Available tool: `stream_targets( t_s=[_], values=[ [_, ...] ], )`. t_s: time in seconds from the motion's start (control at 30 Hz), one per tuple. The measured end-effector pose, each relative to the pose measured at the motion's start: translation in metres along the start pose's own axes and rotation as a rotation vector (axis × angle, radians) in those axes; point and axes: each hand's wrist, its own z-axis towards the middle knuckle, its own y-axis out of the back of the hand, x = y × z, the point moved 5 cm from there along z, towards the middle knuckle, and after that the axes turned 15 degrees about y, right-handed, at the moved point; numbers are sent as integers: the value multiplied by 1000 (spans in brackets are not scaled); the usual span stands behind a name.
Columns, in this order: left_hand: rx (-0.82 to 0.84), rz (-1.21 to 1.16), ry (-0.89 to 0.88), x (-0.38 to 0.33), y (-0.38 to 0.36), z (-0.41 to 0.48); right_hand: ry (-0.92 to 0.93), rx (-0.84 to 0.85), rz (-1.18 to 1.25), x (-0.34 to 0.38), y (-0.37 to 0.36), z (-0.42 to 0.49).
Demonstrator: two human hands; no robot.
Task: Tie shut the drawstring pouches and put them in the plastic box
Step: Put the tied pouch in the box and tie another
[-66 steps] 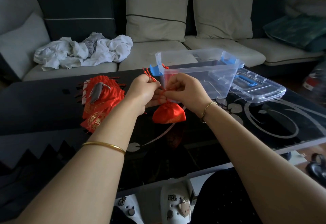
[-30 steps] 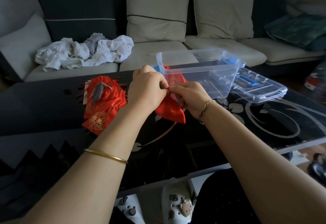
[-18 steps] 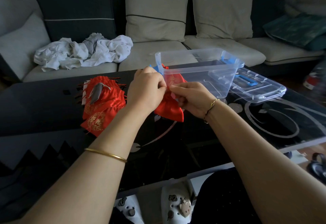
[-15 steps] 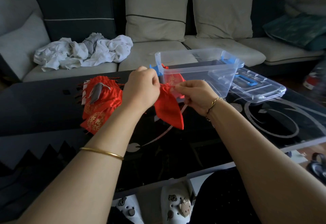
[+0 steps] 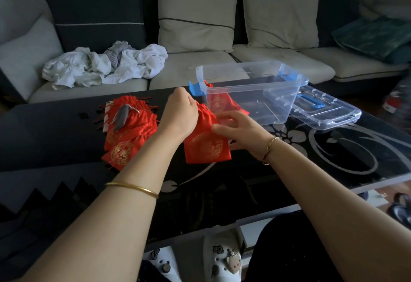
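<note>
Since half a second ago the right grip (image 5: 240, 130) has opened from its pinch, and its straight fingers now touch the red pouch (image 5: 206, 146). The left grip (image 5: 181, 112) holds that pouch by its gathered neck, low over the counter (image 5: 333, 159) just beside the plastic box (image 5: 266, 108). Its round gold emblem is too small to read.

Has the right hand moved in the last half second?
Yes. The right hand has dropped slightly toward the person, away from the plastic box, its fingers now straight over the red pouch.
</note>
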Motion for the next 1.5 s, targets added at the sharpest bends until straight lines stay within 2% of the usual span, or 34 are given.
stream_targets(
  t_s=[0.13, 0.2, 0.3, 0.47, 0.53, 0.63, 0.67, 0.77, 0.83, 0.9, 1.0, 1.1, 1.17, 1.23, 1.33, 1.5],
  values=[
    [6, -70, 54, 1, 1, 8, 192, -173, -373, 14, 12, 3],
    [37, -187, 95, 1, 2, 14, 234, -235, -441, 24, 19, 3],
    [88, -402, 146, -6, 6, 26, 259, -278, -442, 45, 33, 12],
    [119, -448, 239, -13, 9, 54, 310, -441, -366, 81, 81, 75],
    [137, -467, 302, -9, 5, 67, 271, -449, -274, 81, 94, 111],
    [143, -450, 358, 4, -1, 84, 59, -355, -120, 53, 100, 164],
    [141, -439, 371, 10, -2, 89, -62, -269, -147, 40, 96, 175],
    [118, -386, 396, 27, -1, 101, -439, 246, -668, 18, 71, 170],
    [97, -357, 397, 34, 2, 106, -517, 406, -912, 18, 65, 164],
    [70, -328, 394, 41, 6, 110, -470, 414, -968, 27, 59, 162],
    [-26, -247, 385, 57, 18, 112, -298, 160, -836, 37, 60, 168],
    [-213, -86, 413, 72, 39, 103, -141, -38, -975, 56, 57, 172],
    [-292, 37, 415, 83, 51, 93, 69, -128, -986, 73, 36, 169],
    [-295, 150, 418, 95, 55, 83, 204, -145, -935, 82, 4, 152],
    [-183, 304, 351, 115, 43, 83, 326, -87, -848, 76, -43, 122],
    [-105, 438, 368, 127, 29, 89, 236, 29, -791, 40, -73, 110]
  ],
)
